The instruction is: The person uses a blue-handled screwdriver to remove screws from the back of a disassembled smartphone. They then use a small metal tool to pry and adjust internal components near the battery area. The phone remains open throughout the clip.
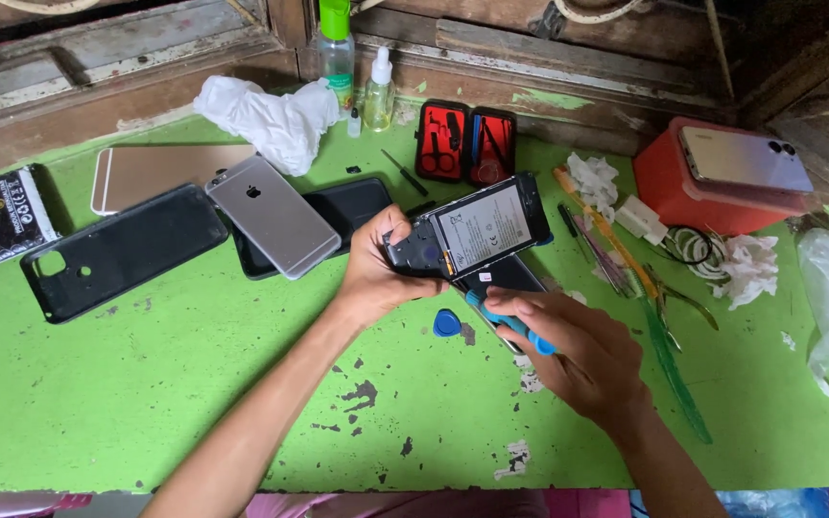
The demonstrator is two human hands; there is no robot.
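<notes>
Left hand [373, 273]: closed around the lower end of an opened phone [467, 233], thumb on its top edge, holding it tilted up off the worktop [146, 384].
Right hand [582, 355]: fingers wrapped round a blue-handled screwdriver [509, 321], its tip pointing toward 10 o'clock at the phone's underside.
Opened phone: back cover off, white-labelled battery showing; sits just right of frame centre, above a second dark phone [510, 278] lying flat.
Blue pick [447, 323]: on the worktop at 6 o'clock from the opened phone, just beside the screwdriver.
Silver phone [272, 217]: face down at 9 o'clock from the left hand, resting across a black phone [352, 206].
Black case [122, 251]: empty, farther out at 9 o'clock, near the silver phone.
Gold back cover [160, 173]: at 11 o'clock from the black case, partly under it.
White cloth [275, 115]: crumpled at 12 o'clock from the silver phone.
Bottles [357, 67]: 2, green-capped and dropper, against the wooden wall at 12 o'clock.
Red tool kit [467, 142]: open, at 12 o'clock from the opened phone.
Red box [712, 192]: at 2 o'clock, a pale phone [746, 158] lying on top.
Tweezers and green ruler [664, 345]: at 3 o'clock, near the right hand.
Worktop: green paint, chipped in patches.
</notes>
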